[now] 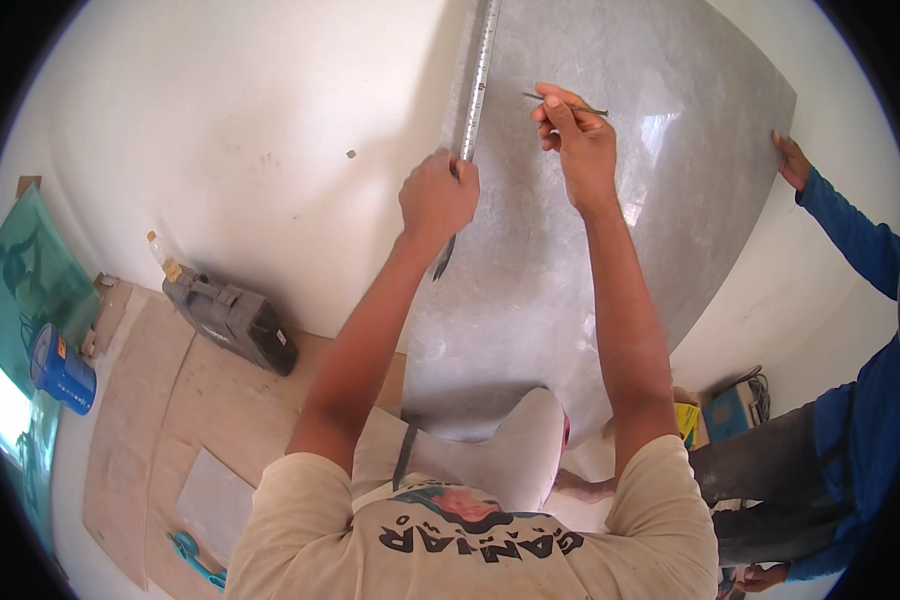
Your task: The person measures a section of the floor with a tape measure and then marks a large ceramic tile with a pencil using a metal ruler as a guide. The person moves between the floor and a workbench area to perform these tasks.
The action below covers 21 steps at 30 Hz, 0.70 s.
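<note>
A large glossy grey slab (560, 300) stands upright before me, close to the white wall. My left hand (438, 203) is closed around a silver marked ruler (480, 85), which runs up along the slab's left edge. Below that fist a dark pointed end (444, 260) sticks out; I cannot tell whether it belongs to the ruler. In front of the slab, my right hand (582, 140) pinches a long thin dark nail (580, 107), its tip pointing left toward the ruler. At the slab's right edge rests a co-worker's hand (792, 160) in a blue sleeve.
To the left, a black tool case (230, 315) and a clear bottle (160, 250) stand by the wall. Further left are a blue bucket (62, 368) and a greenish glass sheet (32, 250). A teal tool (195, 558) lies lower left. Boxes (725, 412) sit beside the co-worker's legs.
</note>
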Each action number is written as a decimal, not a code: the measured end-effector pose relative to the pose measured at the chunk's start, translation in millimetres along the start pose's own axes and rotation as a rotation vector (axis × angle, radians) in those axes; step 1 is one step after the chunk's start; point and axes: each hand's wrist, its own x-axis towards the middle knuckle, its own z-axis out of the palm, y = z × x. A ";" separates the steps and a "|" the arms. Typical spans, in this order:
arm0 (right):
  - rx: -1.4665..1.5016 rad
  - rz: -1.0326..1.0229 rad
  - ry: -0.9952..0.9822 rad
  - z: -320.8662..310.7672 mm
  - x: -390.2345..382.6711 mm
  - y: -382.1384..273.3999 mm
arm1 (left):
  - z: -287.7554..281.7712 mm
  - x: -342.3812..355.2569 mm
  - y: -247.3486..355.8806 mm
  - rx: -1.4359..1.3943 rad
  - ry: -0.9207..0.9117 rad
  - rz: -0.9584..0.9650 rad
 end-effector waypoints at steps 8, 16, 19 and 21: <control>0.048 0.024 0.101 30.8 -6.2 29.5 | -4.0 -12.6 -15.4 -0.139 0.066 0.079; 0.031 -0.037 0.239 60.9 -7.4 49.4 | -13.3 -3.6 -8.3 -0.039 0.088 0.221; 0.015 -0.050 0.252 70.1 -8.0 57.7 | -13.2 -2.3 -8.5 0.075 0.116 0.273; -0.004 -0.077 0.247 75.1 -7.1 62.2 | -15.3 -1.8 -6.3 0.127 0.084 0.261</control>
